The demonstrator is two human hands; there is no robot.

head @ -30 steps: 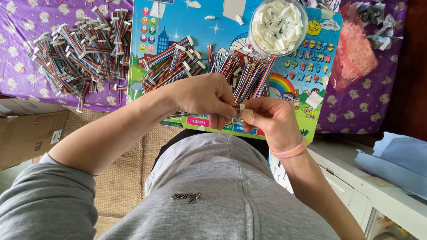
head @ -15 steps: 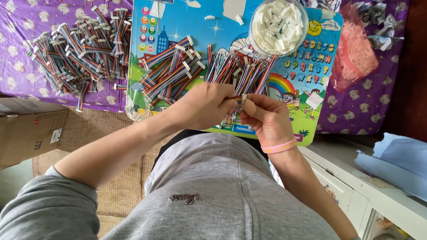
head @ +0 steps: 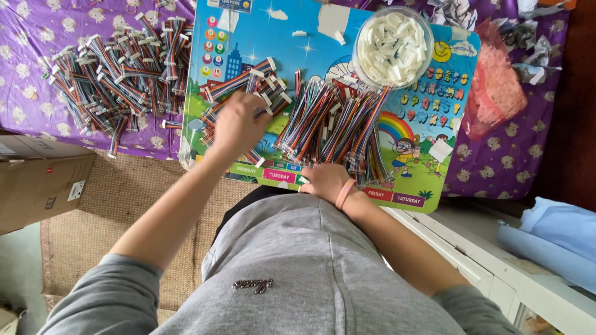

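My left hand (head: 239, 127) reaches out over a small heap of ribbon cables with white plugs (head: 248, 87) on the colourful picture board (head: 428, 180). Its fingers are curled on one ribbon cable that pokes out beneath it. My right hand (head: 323, 181), with a pink band on the wrist, rests at the board's near edge. It touches the ends of a thick bundle of loose multi-coloured wires (head: 332, 124), and its fingers are hidden. A clear round bowl of white plugs (head: 392, 46) stands behind the wires.
A bigger pile of finished ribbon cables (head: 118, 74) lies on the purple cloth at left. A pink bag (head: 493, 87) lies at right, a cardboard box (head: 37, 180) and a woven mat (head: 124, 192) at lower left. White furniture (head: 496, 267) and blue cloth (head: 559, 229) are at lower right.
Both hands were together near my body, working on one cable. Now they have parted: the left moved out to the cable heap, and the right dropped to the board's edge by the wires.
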